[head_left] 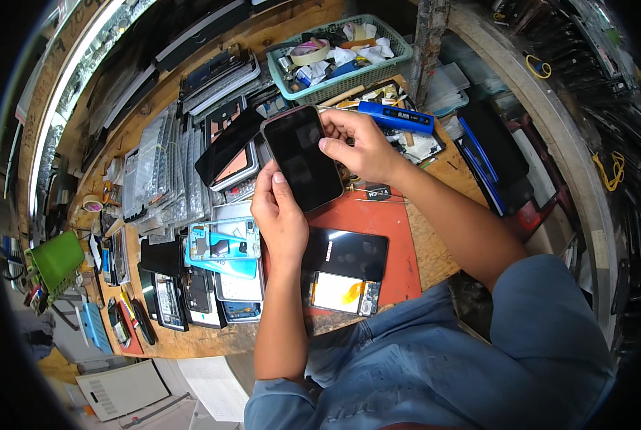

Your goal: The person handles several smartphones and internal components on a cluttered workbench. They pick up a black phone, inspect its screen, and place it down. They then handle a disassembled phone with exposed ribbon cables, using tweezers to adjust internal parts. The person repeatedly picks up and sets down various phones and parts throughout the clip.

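A smartphone [302, 161] with a dark screen is held up over the bench, tilted toward me. My left hand [281, 218] grips its lower left edge, thumb along the side. At the upper right edge, my right hand [363, 147] holds it too, with the thumb by the glass. Below, on a red mat [399, 251], lies a black glossy panel [360, 254]. Touching its near side is an opened phone body [343, 292] with a white inside and a yellow ribbon cable. Left of my left wrist are light-blue phone frames [223, 244].
A green basket [338, 89] full of scraps and tape stands at the back. A blue device [395, 117] with a small display lies beyond my right hand. Stacked plastic-wrapped parts [159, 172] crowd the left, and several opened phones [170, 301] line the front left edge.
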Motion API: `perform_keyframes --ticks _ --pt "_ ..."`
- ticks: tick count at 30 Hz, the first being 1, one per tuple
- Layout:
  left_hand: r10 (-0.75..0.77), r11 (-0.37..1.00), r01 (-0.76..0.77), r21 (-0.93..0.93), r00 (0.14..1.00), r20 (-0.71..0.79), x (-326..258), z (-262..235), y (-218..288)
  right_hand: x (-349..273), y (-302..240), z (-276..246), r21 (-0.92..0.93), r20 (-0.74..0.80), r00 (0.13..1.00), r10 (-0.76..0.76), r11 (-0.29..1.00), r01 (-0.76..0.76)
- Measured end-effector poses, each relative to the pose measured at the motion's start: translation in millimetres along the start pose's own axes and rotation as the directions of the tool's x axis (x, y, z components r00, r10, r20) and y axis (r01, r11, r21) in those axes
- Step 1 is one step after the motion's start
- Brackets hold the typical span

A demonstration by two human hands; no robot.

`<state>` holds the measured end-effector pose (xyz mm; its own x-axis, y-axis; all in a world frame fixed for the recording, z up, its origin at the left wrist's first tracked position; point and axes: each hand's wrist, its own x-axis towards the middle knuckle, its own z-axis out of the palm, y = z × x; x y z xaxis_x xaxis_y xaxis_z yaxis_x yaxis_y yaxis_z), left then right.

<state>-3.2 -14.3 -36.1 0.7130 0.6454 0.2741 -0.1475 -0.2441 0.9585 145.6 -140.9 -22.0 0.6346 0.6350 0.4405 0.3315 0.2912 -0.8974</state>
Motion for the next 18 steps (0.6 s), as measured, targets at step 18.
perform_keyframes --ticks 18 --pt "0.017 1.000 -0.017 0.002 0.999 -0.049 0.2 -0.3 -3.5 -2.0 -1.0 -4.9 -0.071 0.072 0.996 0.048 0.997 -0.043"
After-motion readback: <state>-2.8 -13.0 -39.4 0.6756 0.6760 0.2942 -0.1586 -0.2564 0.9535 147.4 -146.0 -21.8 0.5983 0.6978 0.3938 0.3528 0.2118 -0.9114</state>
